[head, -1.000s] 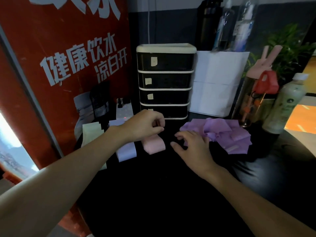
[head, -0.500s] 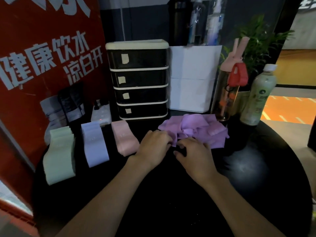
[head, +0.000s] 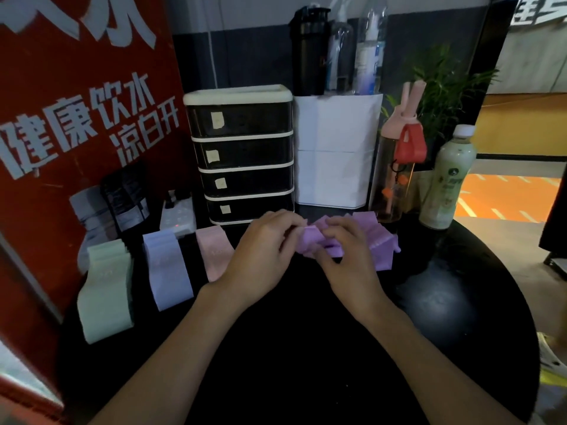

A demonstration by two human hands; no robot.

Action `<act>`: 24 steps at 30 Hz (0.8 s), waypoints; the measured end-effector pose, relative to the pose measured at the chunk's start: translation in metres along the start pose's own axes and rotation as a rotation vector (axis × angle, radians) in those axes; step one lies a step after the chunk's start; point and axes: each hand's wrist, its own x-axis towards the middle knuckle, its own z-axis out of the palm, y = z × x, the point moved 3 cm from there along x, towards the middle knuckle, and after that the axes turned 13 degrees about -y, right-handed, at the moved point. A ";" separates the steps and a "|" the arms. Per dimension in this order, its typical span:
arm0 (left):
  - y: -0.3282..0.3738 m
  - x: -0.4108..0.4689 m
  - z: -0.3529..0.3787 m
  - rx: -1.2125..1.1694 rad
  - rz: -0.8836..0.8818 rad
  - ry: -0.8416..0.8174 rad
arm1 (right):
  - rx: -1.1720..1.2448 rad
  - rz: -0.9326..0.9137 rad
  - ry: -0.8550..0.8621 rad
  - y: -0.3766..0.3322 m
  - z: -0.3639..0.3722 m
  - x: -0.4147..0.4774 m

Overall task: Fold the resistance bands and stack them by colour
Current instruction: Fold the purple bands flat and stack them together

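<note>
On the black round table (head: 460, 317), both hands' fingers (head: 285, 228) pinch purple bands (head: 380, 243).

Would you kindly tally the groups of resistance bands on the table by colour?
Green stack: 1
Blue stack: 1
Pink stack: 1
Purple loose pile, worked by left hand and right hand: 1
Total: 4 colour groups; the bands within each cannot be counted.

Both forearms are bare to the frame edge, and the hands (head: 306, 259) wear no gloves, rings or watch.
</note>
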 end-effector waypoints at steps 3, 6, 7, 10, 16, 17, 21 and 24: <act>0.010 0.003 -0.021 -0.247 -0.090 0.031 | 0.099 0.042 -0.060 -0.019 -0.014 0.006; 0.019 0.009 -0.038 -0.286 -0.093 0.032 | 0.138 -0.001 -0.061 -0.039 -0.026 0.011; 0.024 0.011 -0.045 -0.295 -0.084 0.047 | 0.130 -0.029 -0.052 -0.048 -0.031 0.012; 0.038 0.017 -0.065 -0.332 -0.040 0.123 | 0.172 -0.073 -0.049 -0.067 -0.045 0.015; 0.071 0.020 -0.102 -0.351 -0.009 0.192 | 0.327 -0.046 -0.142 -0.089 -0.059 0.004; 0.074 0.020 -0.107 -0.347 -0.011 0.201 | 0.345 -0.036 -0.157 -0.091 -0.060 0.001; 0.080 0.012 -0.120 -0.357 -0.041 0.223 | 0.452 -0.008 -0.237 -0.100 -0.059 -0.016; 0.078 0.005 -0.127 -0.428 -0.096 0.260 | 0.558 0.024 -0.317 -0.104 -0.056 -0.033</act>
